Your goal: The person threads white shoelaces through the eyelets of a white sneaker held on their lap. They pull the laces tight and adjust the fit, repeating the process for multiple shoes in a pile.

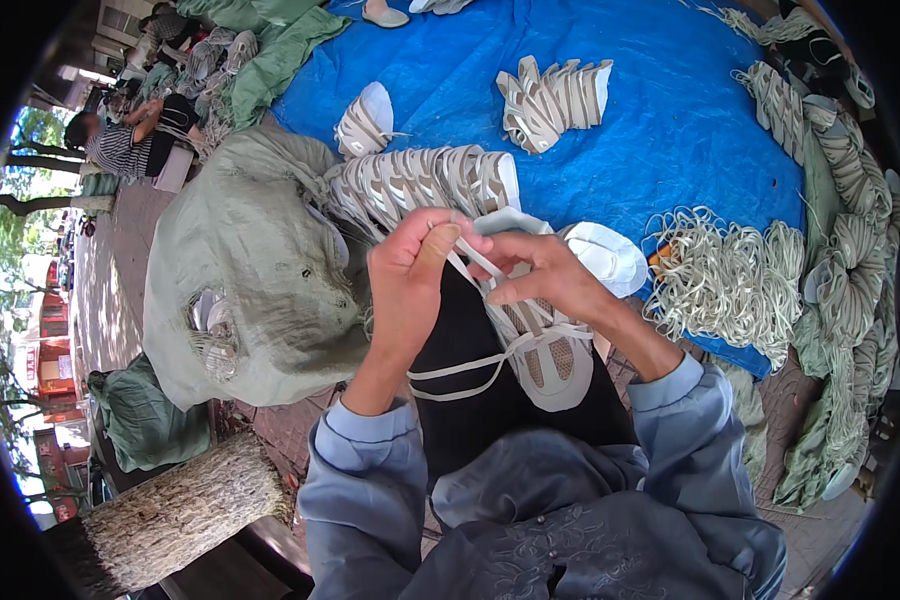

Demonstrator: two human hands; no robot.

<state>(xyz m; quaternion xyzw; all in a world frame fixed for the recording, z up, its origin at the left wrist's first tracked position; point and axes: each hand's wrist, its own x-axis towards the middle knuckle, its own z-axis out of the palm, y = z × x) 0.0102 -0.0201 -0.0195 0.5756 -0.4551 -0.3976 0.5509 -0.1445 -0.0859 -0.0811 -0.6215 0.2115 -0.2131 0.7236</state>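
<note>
A beige and white shoe upper [555,370], with mesh panels at its toe, lies across my lap on dark cloth. My left hand [407,268] is closed in a pinch on a flat white shoelace [465,258] above the upper. Just to the right, my right hand [550,272] has its thumb and fingers bent around the same lace, over the upper's opening. Part of the upper is hidden under that hand. A loose length of lace loops leftward from the upper over my lap.
Stacked uppers [425,185] and a second stack [555,100] sit on a blue tarp [660,150]. A heap of white laces [720,280] lies right, near bundled uppers [855,240]. A bulging pale sack [255,270] and a tree trunk [185,510] stand left. Another person [130,140] sits far left.
</note>
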